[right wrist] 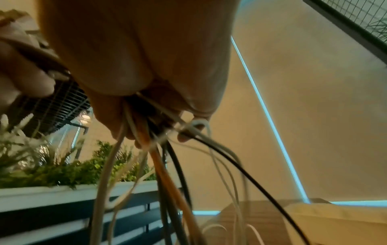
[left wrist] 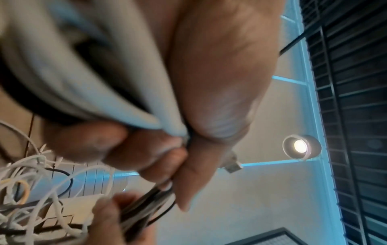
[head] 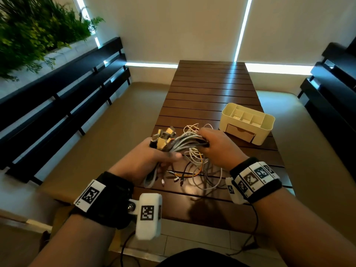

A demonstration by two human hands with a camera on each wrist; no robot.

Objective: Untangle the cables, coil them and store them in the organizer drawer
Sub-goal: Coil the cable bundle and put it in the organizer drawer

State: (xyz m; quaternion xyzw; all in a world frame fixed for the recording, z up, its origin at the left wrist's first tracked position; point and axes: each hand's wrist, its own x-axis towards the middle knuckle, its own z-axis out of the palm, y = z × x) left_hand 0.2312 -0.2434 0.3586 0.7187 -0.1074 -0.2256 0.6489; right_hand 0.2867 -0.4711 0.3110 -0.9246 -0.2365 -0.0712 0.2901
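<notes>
A tangled bundle of cables [head: 185,144], grey, white, orange and black, hangs between both hands above the wooden table [head: 210,89]. My left hand [head: 154,157] grips one end, where several plugs [head: 164,136] stick up; grey cable loops [left wrist: 87,86] fill the left wrist view. My right hand [head: 213,141] grips the other end of the bundle, and loose strands [right wrist: 167,174] hang down from its fingers to the table. The cream organizer [head: 248,122] stands at the right, its small drawer [head: 239,132] facing me and closed.
The slatted table runs away from me, with beige cushioned benches on both sides. Dark slatted backrests [head: 63,97] flank the benches and a planter with green plants [head: 36,29] sits at the far left. A ceiling lamp [left wrist: 300,145] shows overhead.
</notes>
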